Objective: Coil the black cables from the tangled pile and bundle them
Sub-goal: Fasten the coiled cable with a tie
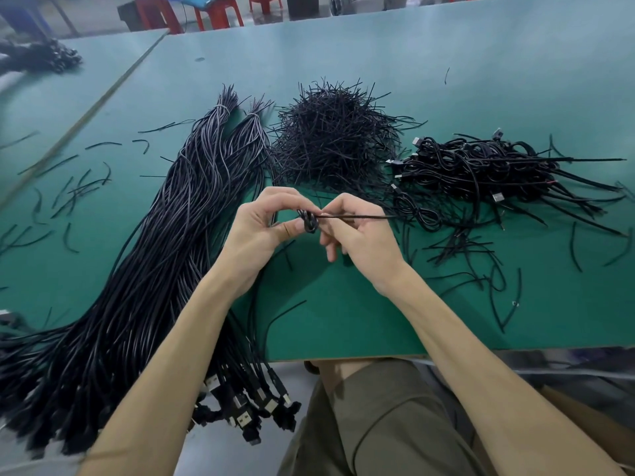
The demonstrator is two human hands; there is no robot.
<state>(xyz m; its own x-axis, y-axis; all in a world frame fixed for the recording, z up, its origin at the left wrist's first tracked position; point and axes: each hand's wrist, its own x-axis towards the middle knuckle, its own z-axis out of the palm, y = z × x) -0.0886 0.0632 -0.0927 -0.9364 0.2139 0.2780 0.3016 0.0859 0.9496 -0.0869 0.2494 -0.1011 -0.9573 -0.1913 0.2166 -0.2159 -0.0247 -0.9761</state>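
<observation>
Pinching coiled cable [310,222] with left hand [254,230], right hand [362,237], tie pile [333,142] behind, long cables [161,255] left

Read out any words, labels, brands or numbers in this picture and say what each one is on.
No text can be read.
USB plugs at the table edge: any markings too small to tell.
Cable coil in the left hand, thin strand pinched by the right hand: no lettering.

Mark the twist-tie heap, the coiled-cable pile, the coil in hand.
twist-tie heap [333,142]: head view, mound's middle.
coiled-cable pile [481,166]: head view, its centre.
coil in hand [309,222]: head view, wrapped loops.
</observation>
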